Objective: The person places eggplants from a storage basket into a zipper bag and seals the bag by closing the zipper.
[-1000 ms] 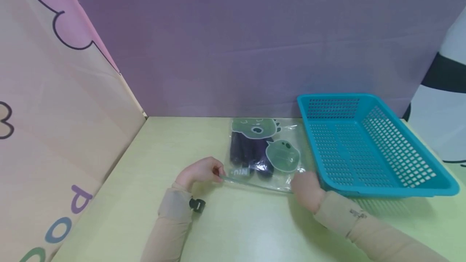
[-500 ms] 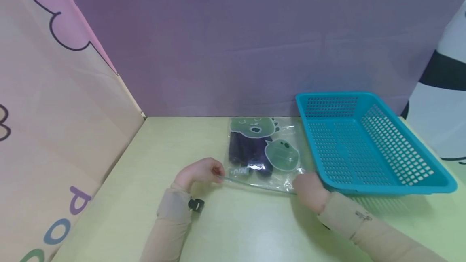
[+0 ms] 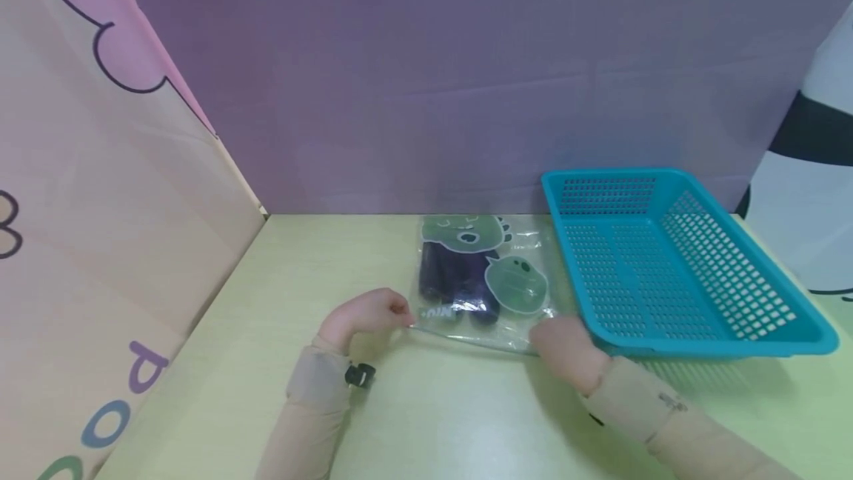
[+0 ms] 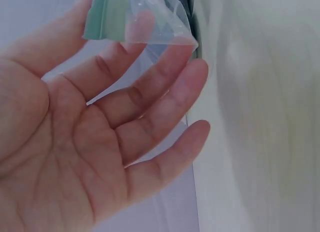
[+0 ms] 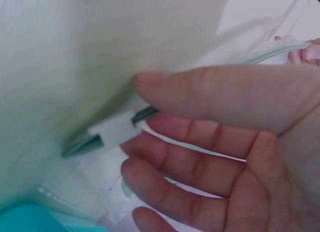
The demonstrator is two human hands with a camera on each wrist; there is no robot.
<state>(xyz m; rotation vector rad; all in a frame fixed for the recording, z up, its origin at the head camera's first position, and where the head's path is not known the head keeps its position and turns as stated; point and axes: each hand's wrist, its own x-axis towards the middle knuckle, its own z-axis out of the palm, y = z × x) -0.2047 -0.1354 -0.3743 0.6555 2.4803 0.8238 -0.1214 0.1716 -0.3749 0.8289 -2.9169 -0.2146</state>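
Observation:
A clear zip bag [image 3: 523, 330] printed with green cartoon figures lies flat near the back of the table, its zip edge toward me. Inside are dark purple elongated things [image 3: 432, 272], partly hidden by the print. My left hand [image 3: 369, 313] pinches the left end of the green zip strip [image 4: 102, 17] between thumb and forefinger; the other fingers are spread. At the right end, my right hand [image 3: 566, 350] holds the zip edge between thumb and fingers, beside a white slider [image 5: 116, 132] on the strip.
A turquoise perforated basket [image 3: 720, 349] stands on the pale table [image 3: 280, 361] just right of the bag, close to my right hand. A purple cloth wall [image 3: 426, 95] rises behind the table, and a printed cloth wall [image 3: 120, 206] stands on the left.
My right hand has shifted slightly right, then back left along the zip edge. The left fingertips have moved a little at the bag's corner. Bag and basket stay in place.

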